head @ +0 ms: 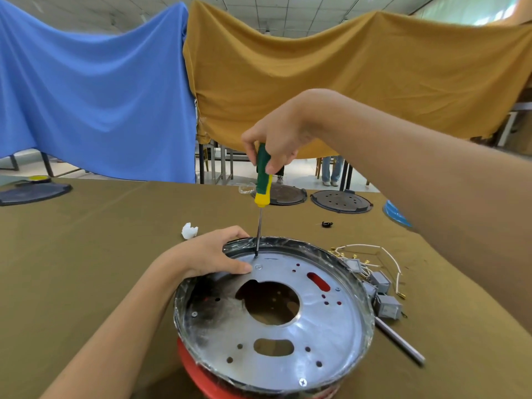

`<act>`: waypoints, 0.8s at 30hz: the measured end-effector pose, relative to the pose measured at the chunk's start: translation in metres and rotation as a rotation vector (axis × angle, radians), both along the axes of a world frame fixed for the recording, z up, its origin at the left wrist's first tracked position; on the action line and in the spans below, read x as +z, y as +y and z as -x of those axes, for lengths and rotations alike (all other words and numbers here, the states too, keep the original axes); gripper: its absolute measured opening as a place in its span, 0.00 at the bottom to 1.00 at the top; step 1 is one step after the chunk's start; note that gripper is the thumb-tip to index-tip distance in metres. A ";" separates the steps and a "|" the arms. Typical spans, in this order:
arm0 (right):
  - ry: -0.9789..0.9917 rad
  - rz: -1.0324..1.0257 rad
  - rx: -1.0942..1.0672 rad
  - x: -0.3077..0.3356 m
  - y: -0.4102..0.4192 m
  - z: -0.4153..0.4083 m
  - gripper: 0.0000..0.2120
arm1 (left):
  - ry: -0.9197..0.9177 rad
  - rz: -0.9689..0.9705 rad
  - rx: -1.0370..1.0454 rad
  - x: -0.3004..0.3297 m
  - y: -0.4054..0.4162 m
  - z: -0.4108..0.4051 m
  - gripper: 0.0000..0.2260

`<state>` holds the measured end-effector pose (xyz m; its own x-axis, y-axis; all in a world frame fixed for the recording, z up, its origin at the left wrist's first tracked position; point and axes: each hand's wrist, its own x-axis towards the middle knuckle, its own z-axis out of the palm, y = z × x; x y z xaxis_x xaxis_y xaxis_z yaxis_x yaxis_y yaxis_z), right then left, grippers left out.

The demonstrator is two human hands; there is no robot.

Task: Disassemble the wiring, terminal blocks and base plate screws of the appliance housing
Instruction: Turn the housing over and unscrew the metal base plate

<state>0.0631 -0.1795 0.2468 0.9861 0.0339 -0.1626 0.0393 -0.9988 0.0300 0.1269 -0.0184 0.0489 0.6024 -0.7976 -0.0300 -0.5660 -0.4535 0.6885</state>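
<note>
A round red appliance housing (190, 361) lies bottom-up in front of me, and its silver base plate (325, 321) faces up with several holes and screws (302, 382). My left hand (213, 256) grips the housing's far left rim, thumb lying on the plate. My right hand (273, 139) holds a green and yellow screwdriver (263, 180) upright. Its tip stands on a screw at the plate's far edge. Loose white wires (371, 250) and grey terminal blocks (387, 305) lie on the table to the right of the housing.
The table wears an olive cloth (100, 254). A crumpled white tissue (189, 230) lies behind my left hand. Dark round covers (341, 201) sit at the far edge, another (31, 192) at far left. A grey rod (400, 341) lies right of the housing, and a small black part (327, 224) farther back.
</note>
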 end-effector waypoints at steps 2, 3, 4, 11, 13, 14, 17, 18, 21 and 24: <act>-0.079 0.051 0.050 -0.008 0.004 0.002 0.13 | 0.007 -0.005 -0.004 0.000 0.000 -0.001 0.17; -0.116 0.054 0.060 -0.012 0.006 0.003 0.13 | 0.009 -0.008 -0.007 0.000 0.000 -0.001 0.17; -0.119 0.030 0.053 -0.014 0.008 0.003 0.12 | 0.013 -0.006 -0.008 0.001 0.001 -0.001 0.17; -0.228 0.524 -0.088 -0.025 0.022 0.001 0.24 | 0.003 -0.001 0.003 0.000 0.000 0.000 0.17; -0.230 0.461 -0.045 -0.026 0.016 -0.006 0.21 | 0.005 0.005 -0.004 0.000 0.001 0.000 0.17; -0.203 0.398 -0.020 -0.023 0.012 -0.006 0.18 | 0.007 0.009 -0.005 0.000 0.001 0.000 0.17; -0.179 0.078 0.102 -0.018 0.001 -0.002 0.08 | 0.020 0.016 -0.005 0.000 0.000 -0.001 0.17; -0.182 -0.057 0.149 -0.018 0.000 0.001 0.07 | 0.028 0.020 -0.007 0.000 0.001 -0.001 0.17; -0.105 -0.400 0.193 -0.020 0.000 0.004 0.16 | 0.045 0.034 -0.015 0.000 0.000 -0.001 0.17; -0.069 -0.405 0.085 -0.018 0.009 0.009 0.10 | 0.037 0.034 -0.011 -0.001 0.001 -0.001 0.17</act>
<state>0.0543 -0.1708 0.2286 0.9852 0.1630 -0.0529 0.1336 -0.9239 -0.3587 0.1276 -0.0177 0.0483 0.5928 -0.8050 -0.0244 -0.5447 -0.4231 0.7241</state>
